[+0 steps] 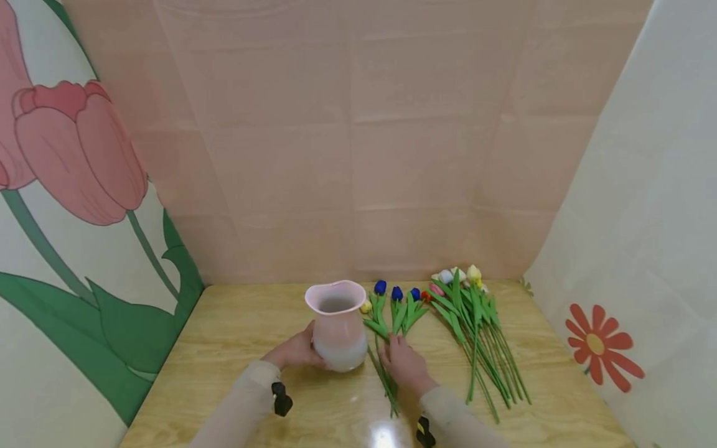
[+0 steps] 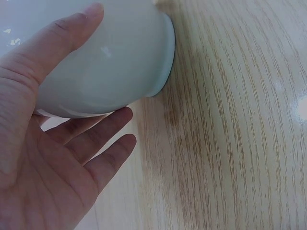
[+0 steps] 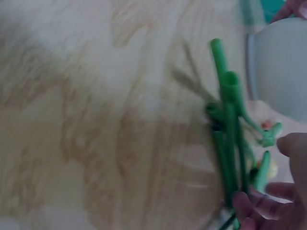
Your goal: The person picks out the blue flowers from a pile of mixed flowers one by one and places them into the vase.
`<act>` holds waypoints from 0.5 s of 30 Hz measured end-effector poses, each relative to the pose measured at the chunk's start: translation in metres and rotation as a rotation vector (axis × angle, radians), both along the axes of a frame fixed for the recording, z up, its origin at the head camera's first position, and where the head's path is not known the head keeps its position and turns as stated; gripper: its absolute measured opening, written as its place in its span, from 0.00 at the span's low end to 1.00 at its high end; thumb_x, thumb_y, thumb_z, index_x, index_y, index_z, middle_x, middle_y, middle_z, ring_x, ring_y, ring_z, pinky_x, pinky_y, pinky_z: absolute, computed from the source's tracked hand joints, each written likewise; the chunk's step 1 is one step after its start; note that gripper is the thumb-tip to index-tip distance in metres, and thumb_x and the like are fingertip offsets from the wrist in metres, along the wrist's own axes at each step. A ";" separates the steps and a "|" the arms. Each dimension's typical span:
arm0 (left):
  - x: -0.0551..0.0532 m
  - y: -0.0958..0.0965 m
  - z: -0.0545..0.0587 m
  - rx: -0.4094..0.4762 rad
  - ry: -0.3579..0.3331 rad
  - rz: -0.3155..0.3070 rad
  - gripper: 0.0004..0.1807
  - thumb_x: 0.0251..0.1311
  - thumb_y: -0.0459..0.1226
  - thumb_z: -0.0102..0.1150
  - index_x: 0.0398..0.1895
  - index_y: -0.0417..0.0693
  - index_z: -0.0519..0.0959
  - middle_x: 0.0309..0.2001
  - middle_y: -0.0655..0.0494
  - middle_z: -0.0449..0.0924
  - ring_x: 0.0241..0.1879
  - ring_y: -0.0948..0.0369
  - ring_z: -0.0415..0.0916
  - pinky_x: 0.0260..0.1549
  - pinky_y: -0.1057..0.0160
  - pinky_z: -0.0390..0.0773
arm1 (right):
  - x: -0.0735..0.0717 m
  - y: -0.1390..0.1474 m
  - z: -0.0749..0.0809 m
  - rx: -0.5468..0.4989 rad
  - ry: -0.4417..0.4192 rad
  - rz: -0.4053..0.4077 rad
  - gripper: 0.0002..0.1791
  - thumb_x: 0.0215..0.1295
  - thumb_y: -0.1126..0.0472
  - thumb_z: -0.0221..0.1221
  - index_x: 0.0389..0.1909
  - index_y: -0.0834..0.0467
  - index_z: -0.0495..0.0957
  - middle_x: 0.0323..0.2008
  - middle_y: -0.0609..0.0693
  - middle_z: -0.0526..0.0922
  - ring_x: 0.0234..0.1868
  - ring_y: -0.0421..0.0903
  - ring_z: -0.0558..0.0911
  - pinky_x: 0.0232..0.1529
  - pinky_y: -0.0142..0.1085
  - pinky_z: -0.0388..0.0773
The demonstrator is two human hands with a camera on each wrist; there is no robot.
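Note:
A pink vase (image 1: 339,336), white toward the base, with a flared wavy rim, stands upright at the middle of the table. My left hand (image 1: 302,348) holds its lower left side; in the left wrist view the thumb (image 2: 62,40) lies across the pale, glossy body and the fingers curve beneath. My right hand (image 1: 407,366) is beside the vase, over several blue tulips (image 1: 398,294) with green leaves. In the right wrist view its fingertips (image 3: 244,203) touch the green stems (image 3: 230,124), while the thumb stays apart from them.
Farther right lies a larger bunch of tulips (image 1: 462,298), white, yellow, pink and red, stems toward me. A yellow tulip head (image 1: 366,307) shows beside the vase. The wooden table (image 1: 246,311) meets a pink backdrop (image 1: 336,186) behind and printed flower panels at both sides.

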State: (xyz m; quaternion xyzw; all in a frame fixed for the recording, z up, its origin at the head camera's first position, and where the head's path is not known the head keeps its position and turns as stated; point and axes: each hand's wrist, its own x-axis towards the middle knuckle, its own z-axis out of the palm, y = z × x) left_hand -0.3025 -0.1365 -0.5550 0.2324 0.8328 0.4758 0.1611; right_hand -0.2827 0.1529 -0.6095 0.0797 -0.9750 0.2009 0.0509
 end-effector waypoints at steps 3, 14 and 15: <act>0.000 0.000 0.000 0.005 -0.001 -0.002 0.57 0.38 0.35 0.79 0.71 0.42 0.51 0.65 0.43 0.67 0.64 0.49 0.65 0.63 0.46 0.61 | -0.003 -0.001 -0.007 0.042 -0.032 0.016 0.17 0.66 0.50 0.56 0.44 0.59 0.71 0.40 0.59 0.77 0.33 0.55 0.80 0.26 0.48 0.77; 0.004 0.001 0.004 0.004 0.011 0.014 0.57 0.38 0.34 0.79 0.71 0.42 0.51 0.64 0.42 0.69 0.62 0.49 0.67 0.62 0.48 0.62 | -0.008 -0.008 -0.016 0.143 0.071 0.068 0.08 0.58 0.56 0.57 0.28 0.55 0.68 0.21 0.50 0.71 0.20 0.50 0.74 0.17 0.45 0.68; 0.004 0.001 0.004 0.006 0.008 0.015 0.57 0.38 0.33 0.79 0.71 0.41 0.51 0.64 0.41 0.68 0.62 0.49 0.66 0.62 0.48 0.62 | -0.007 -0.009 -0.015 0.143 0.070 0.072 0.08 0.58 0.56 0.57 0.27 0.55 0.68 0.21 0.50 0.71 0.20 0.50 0.74 0.17 0.45 0.68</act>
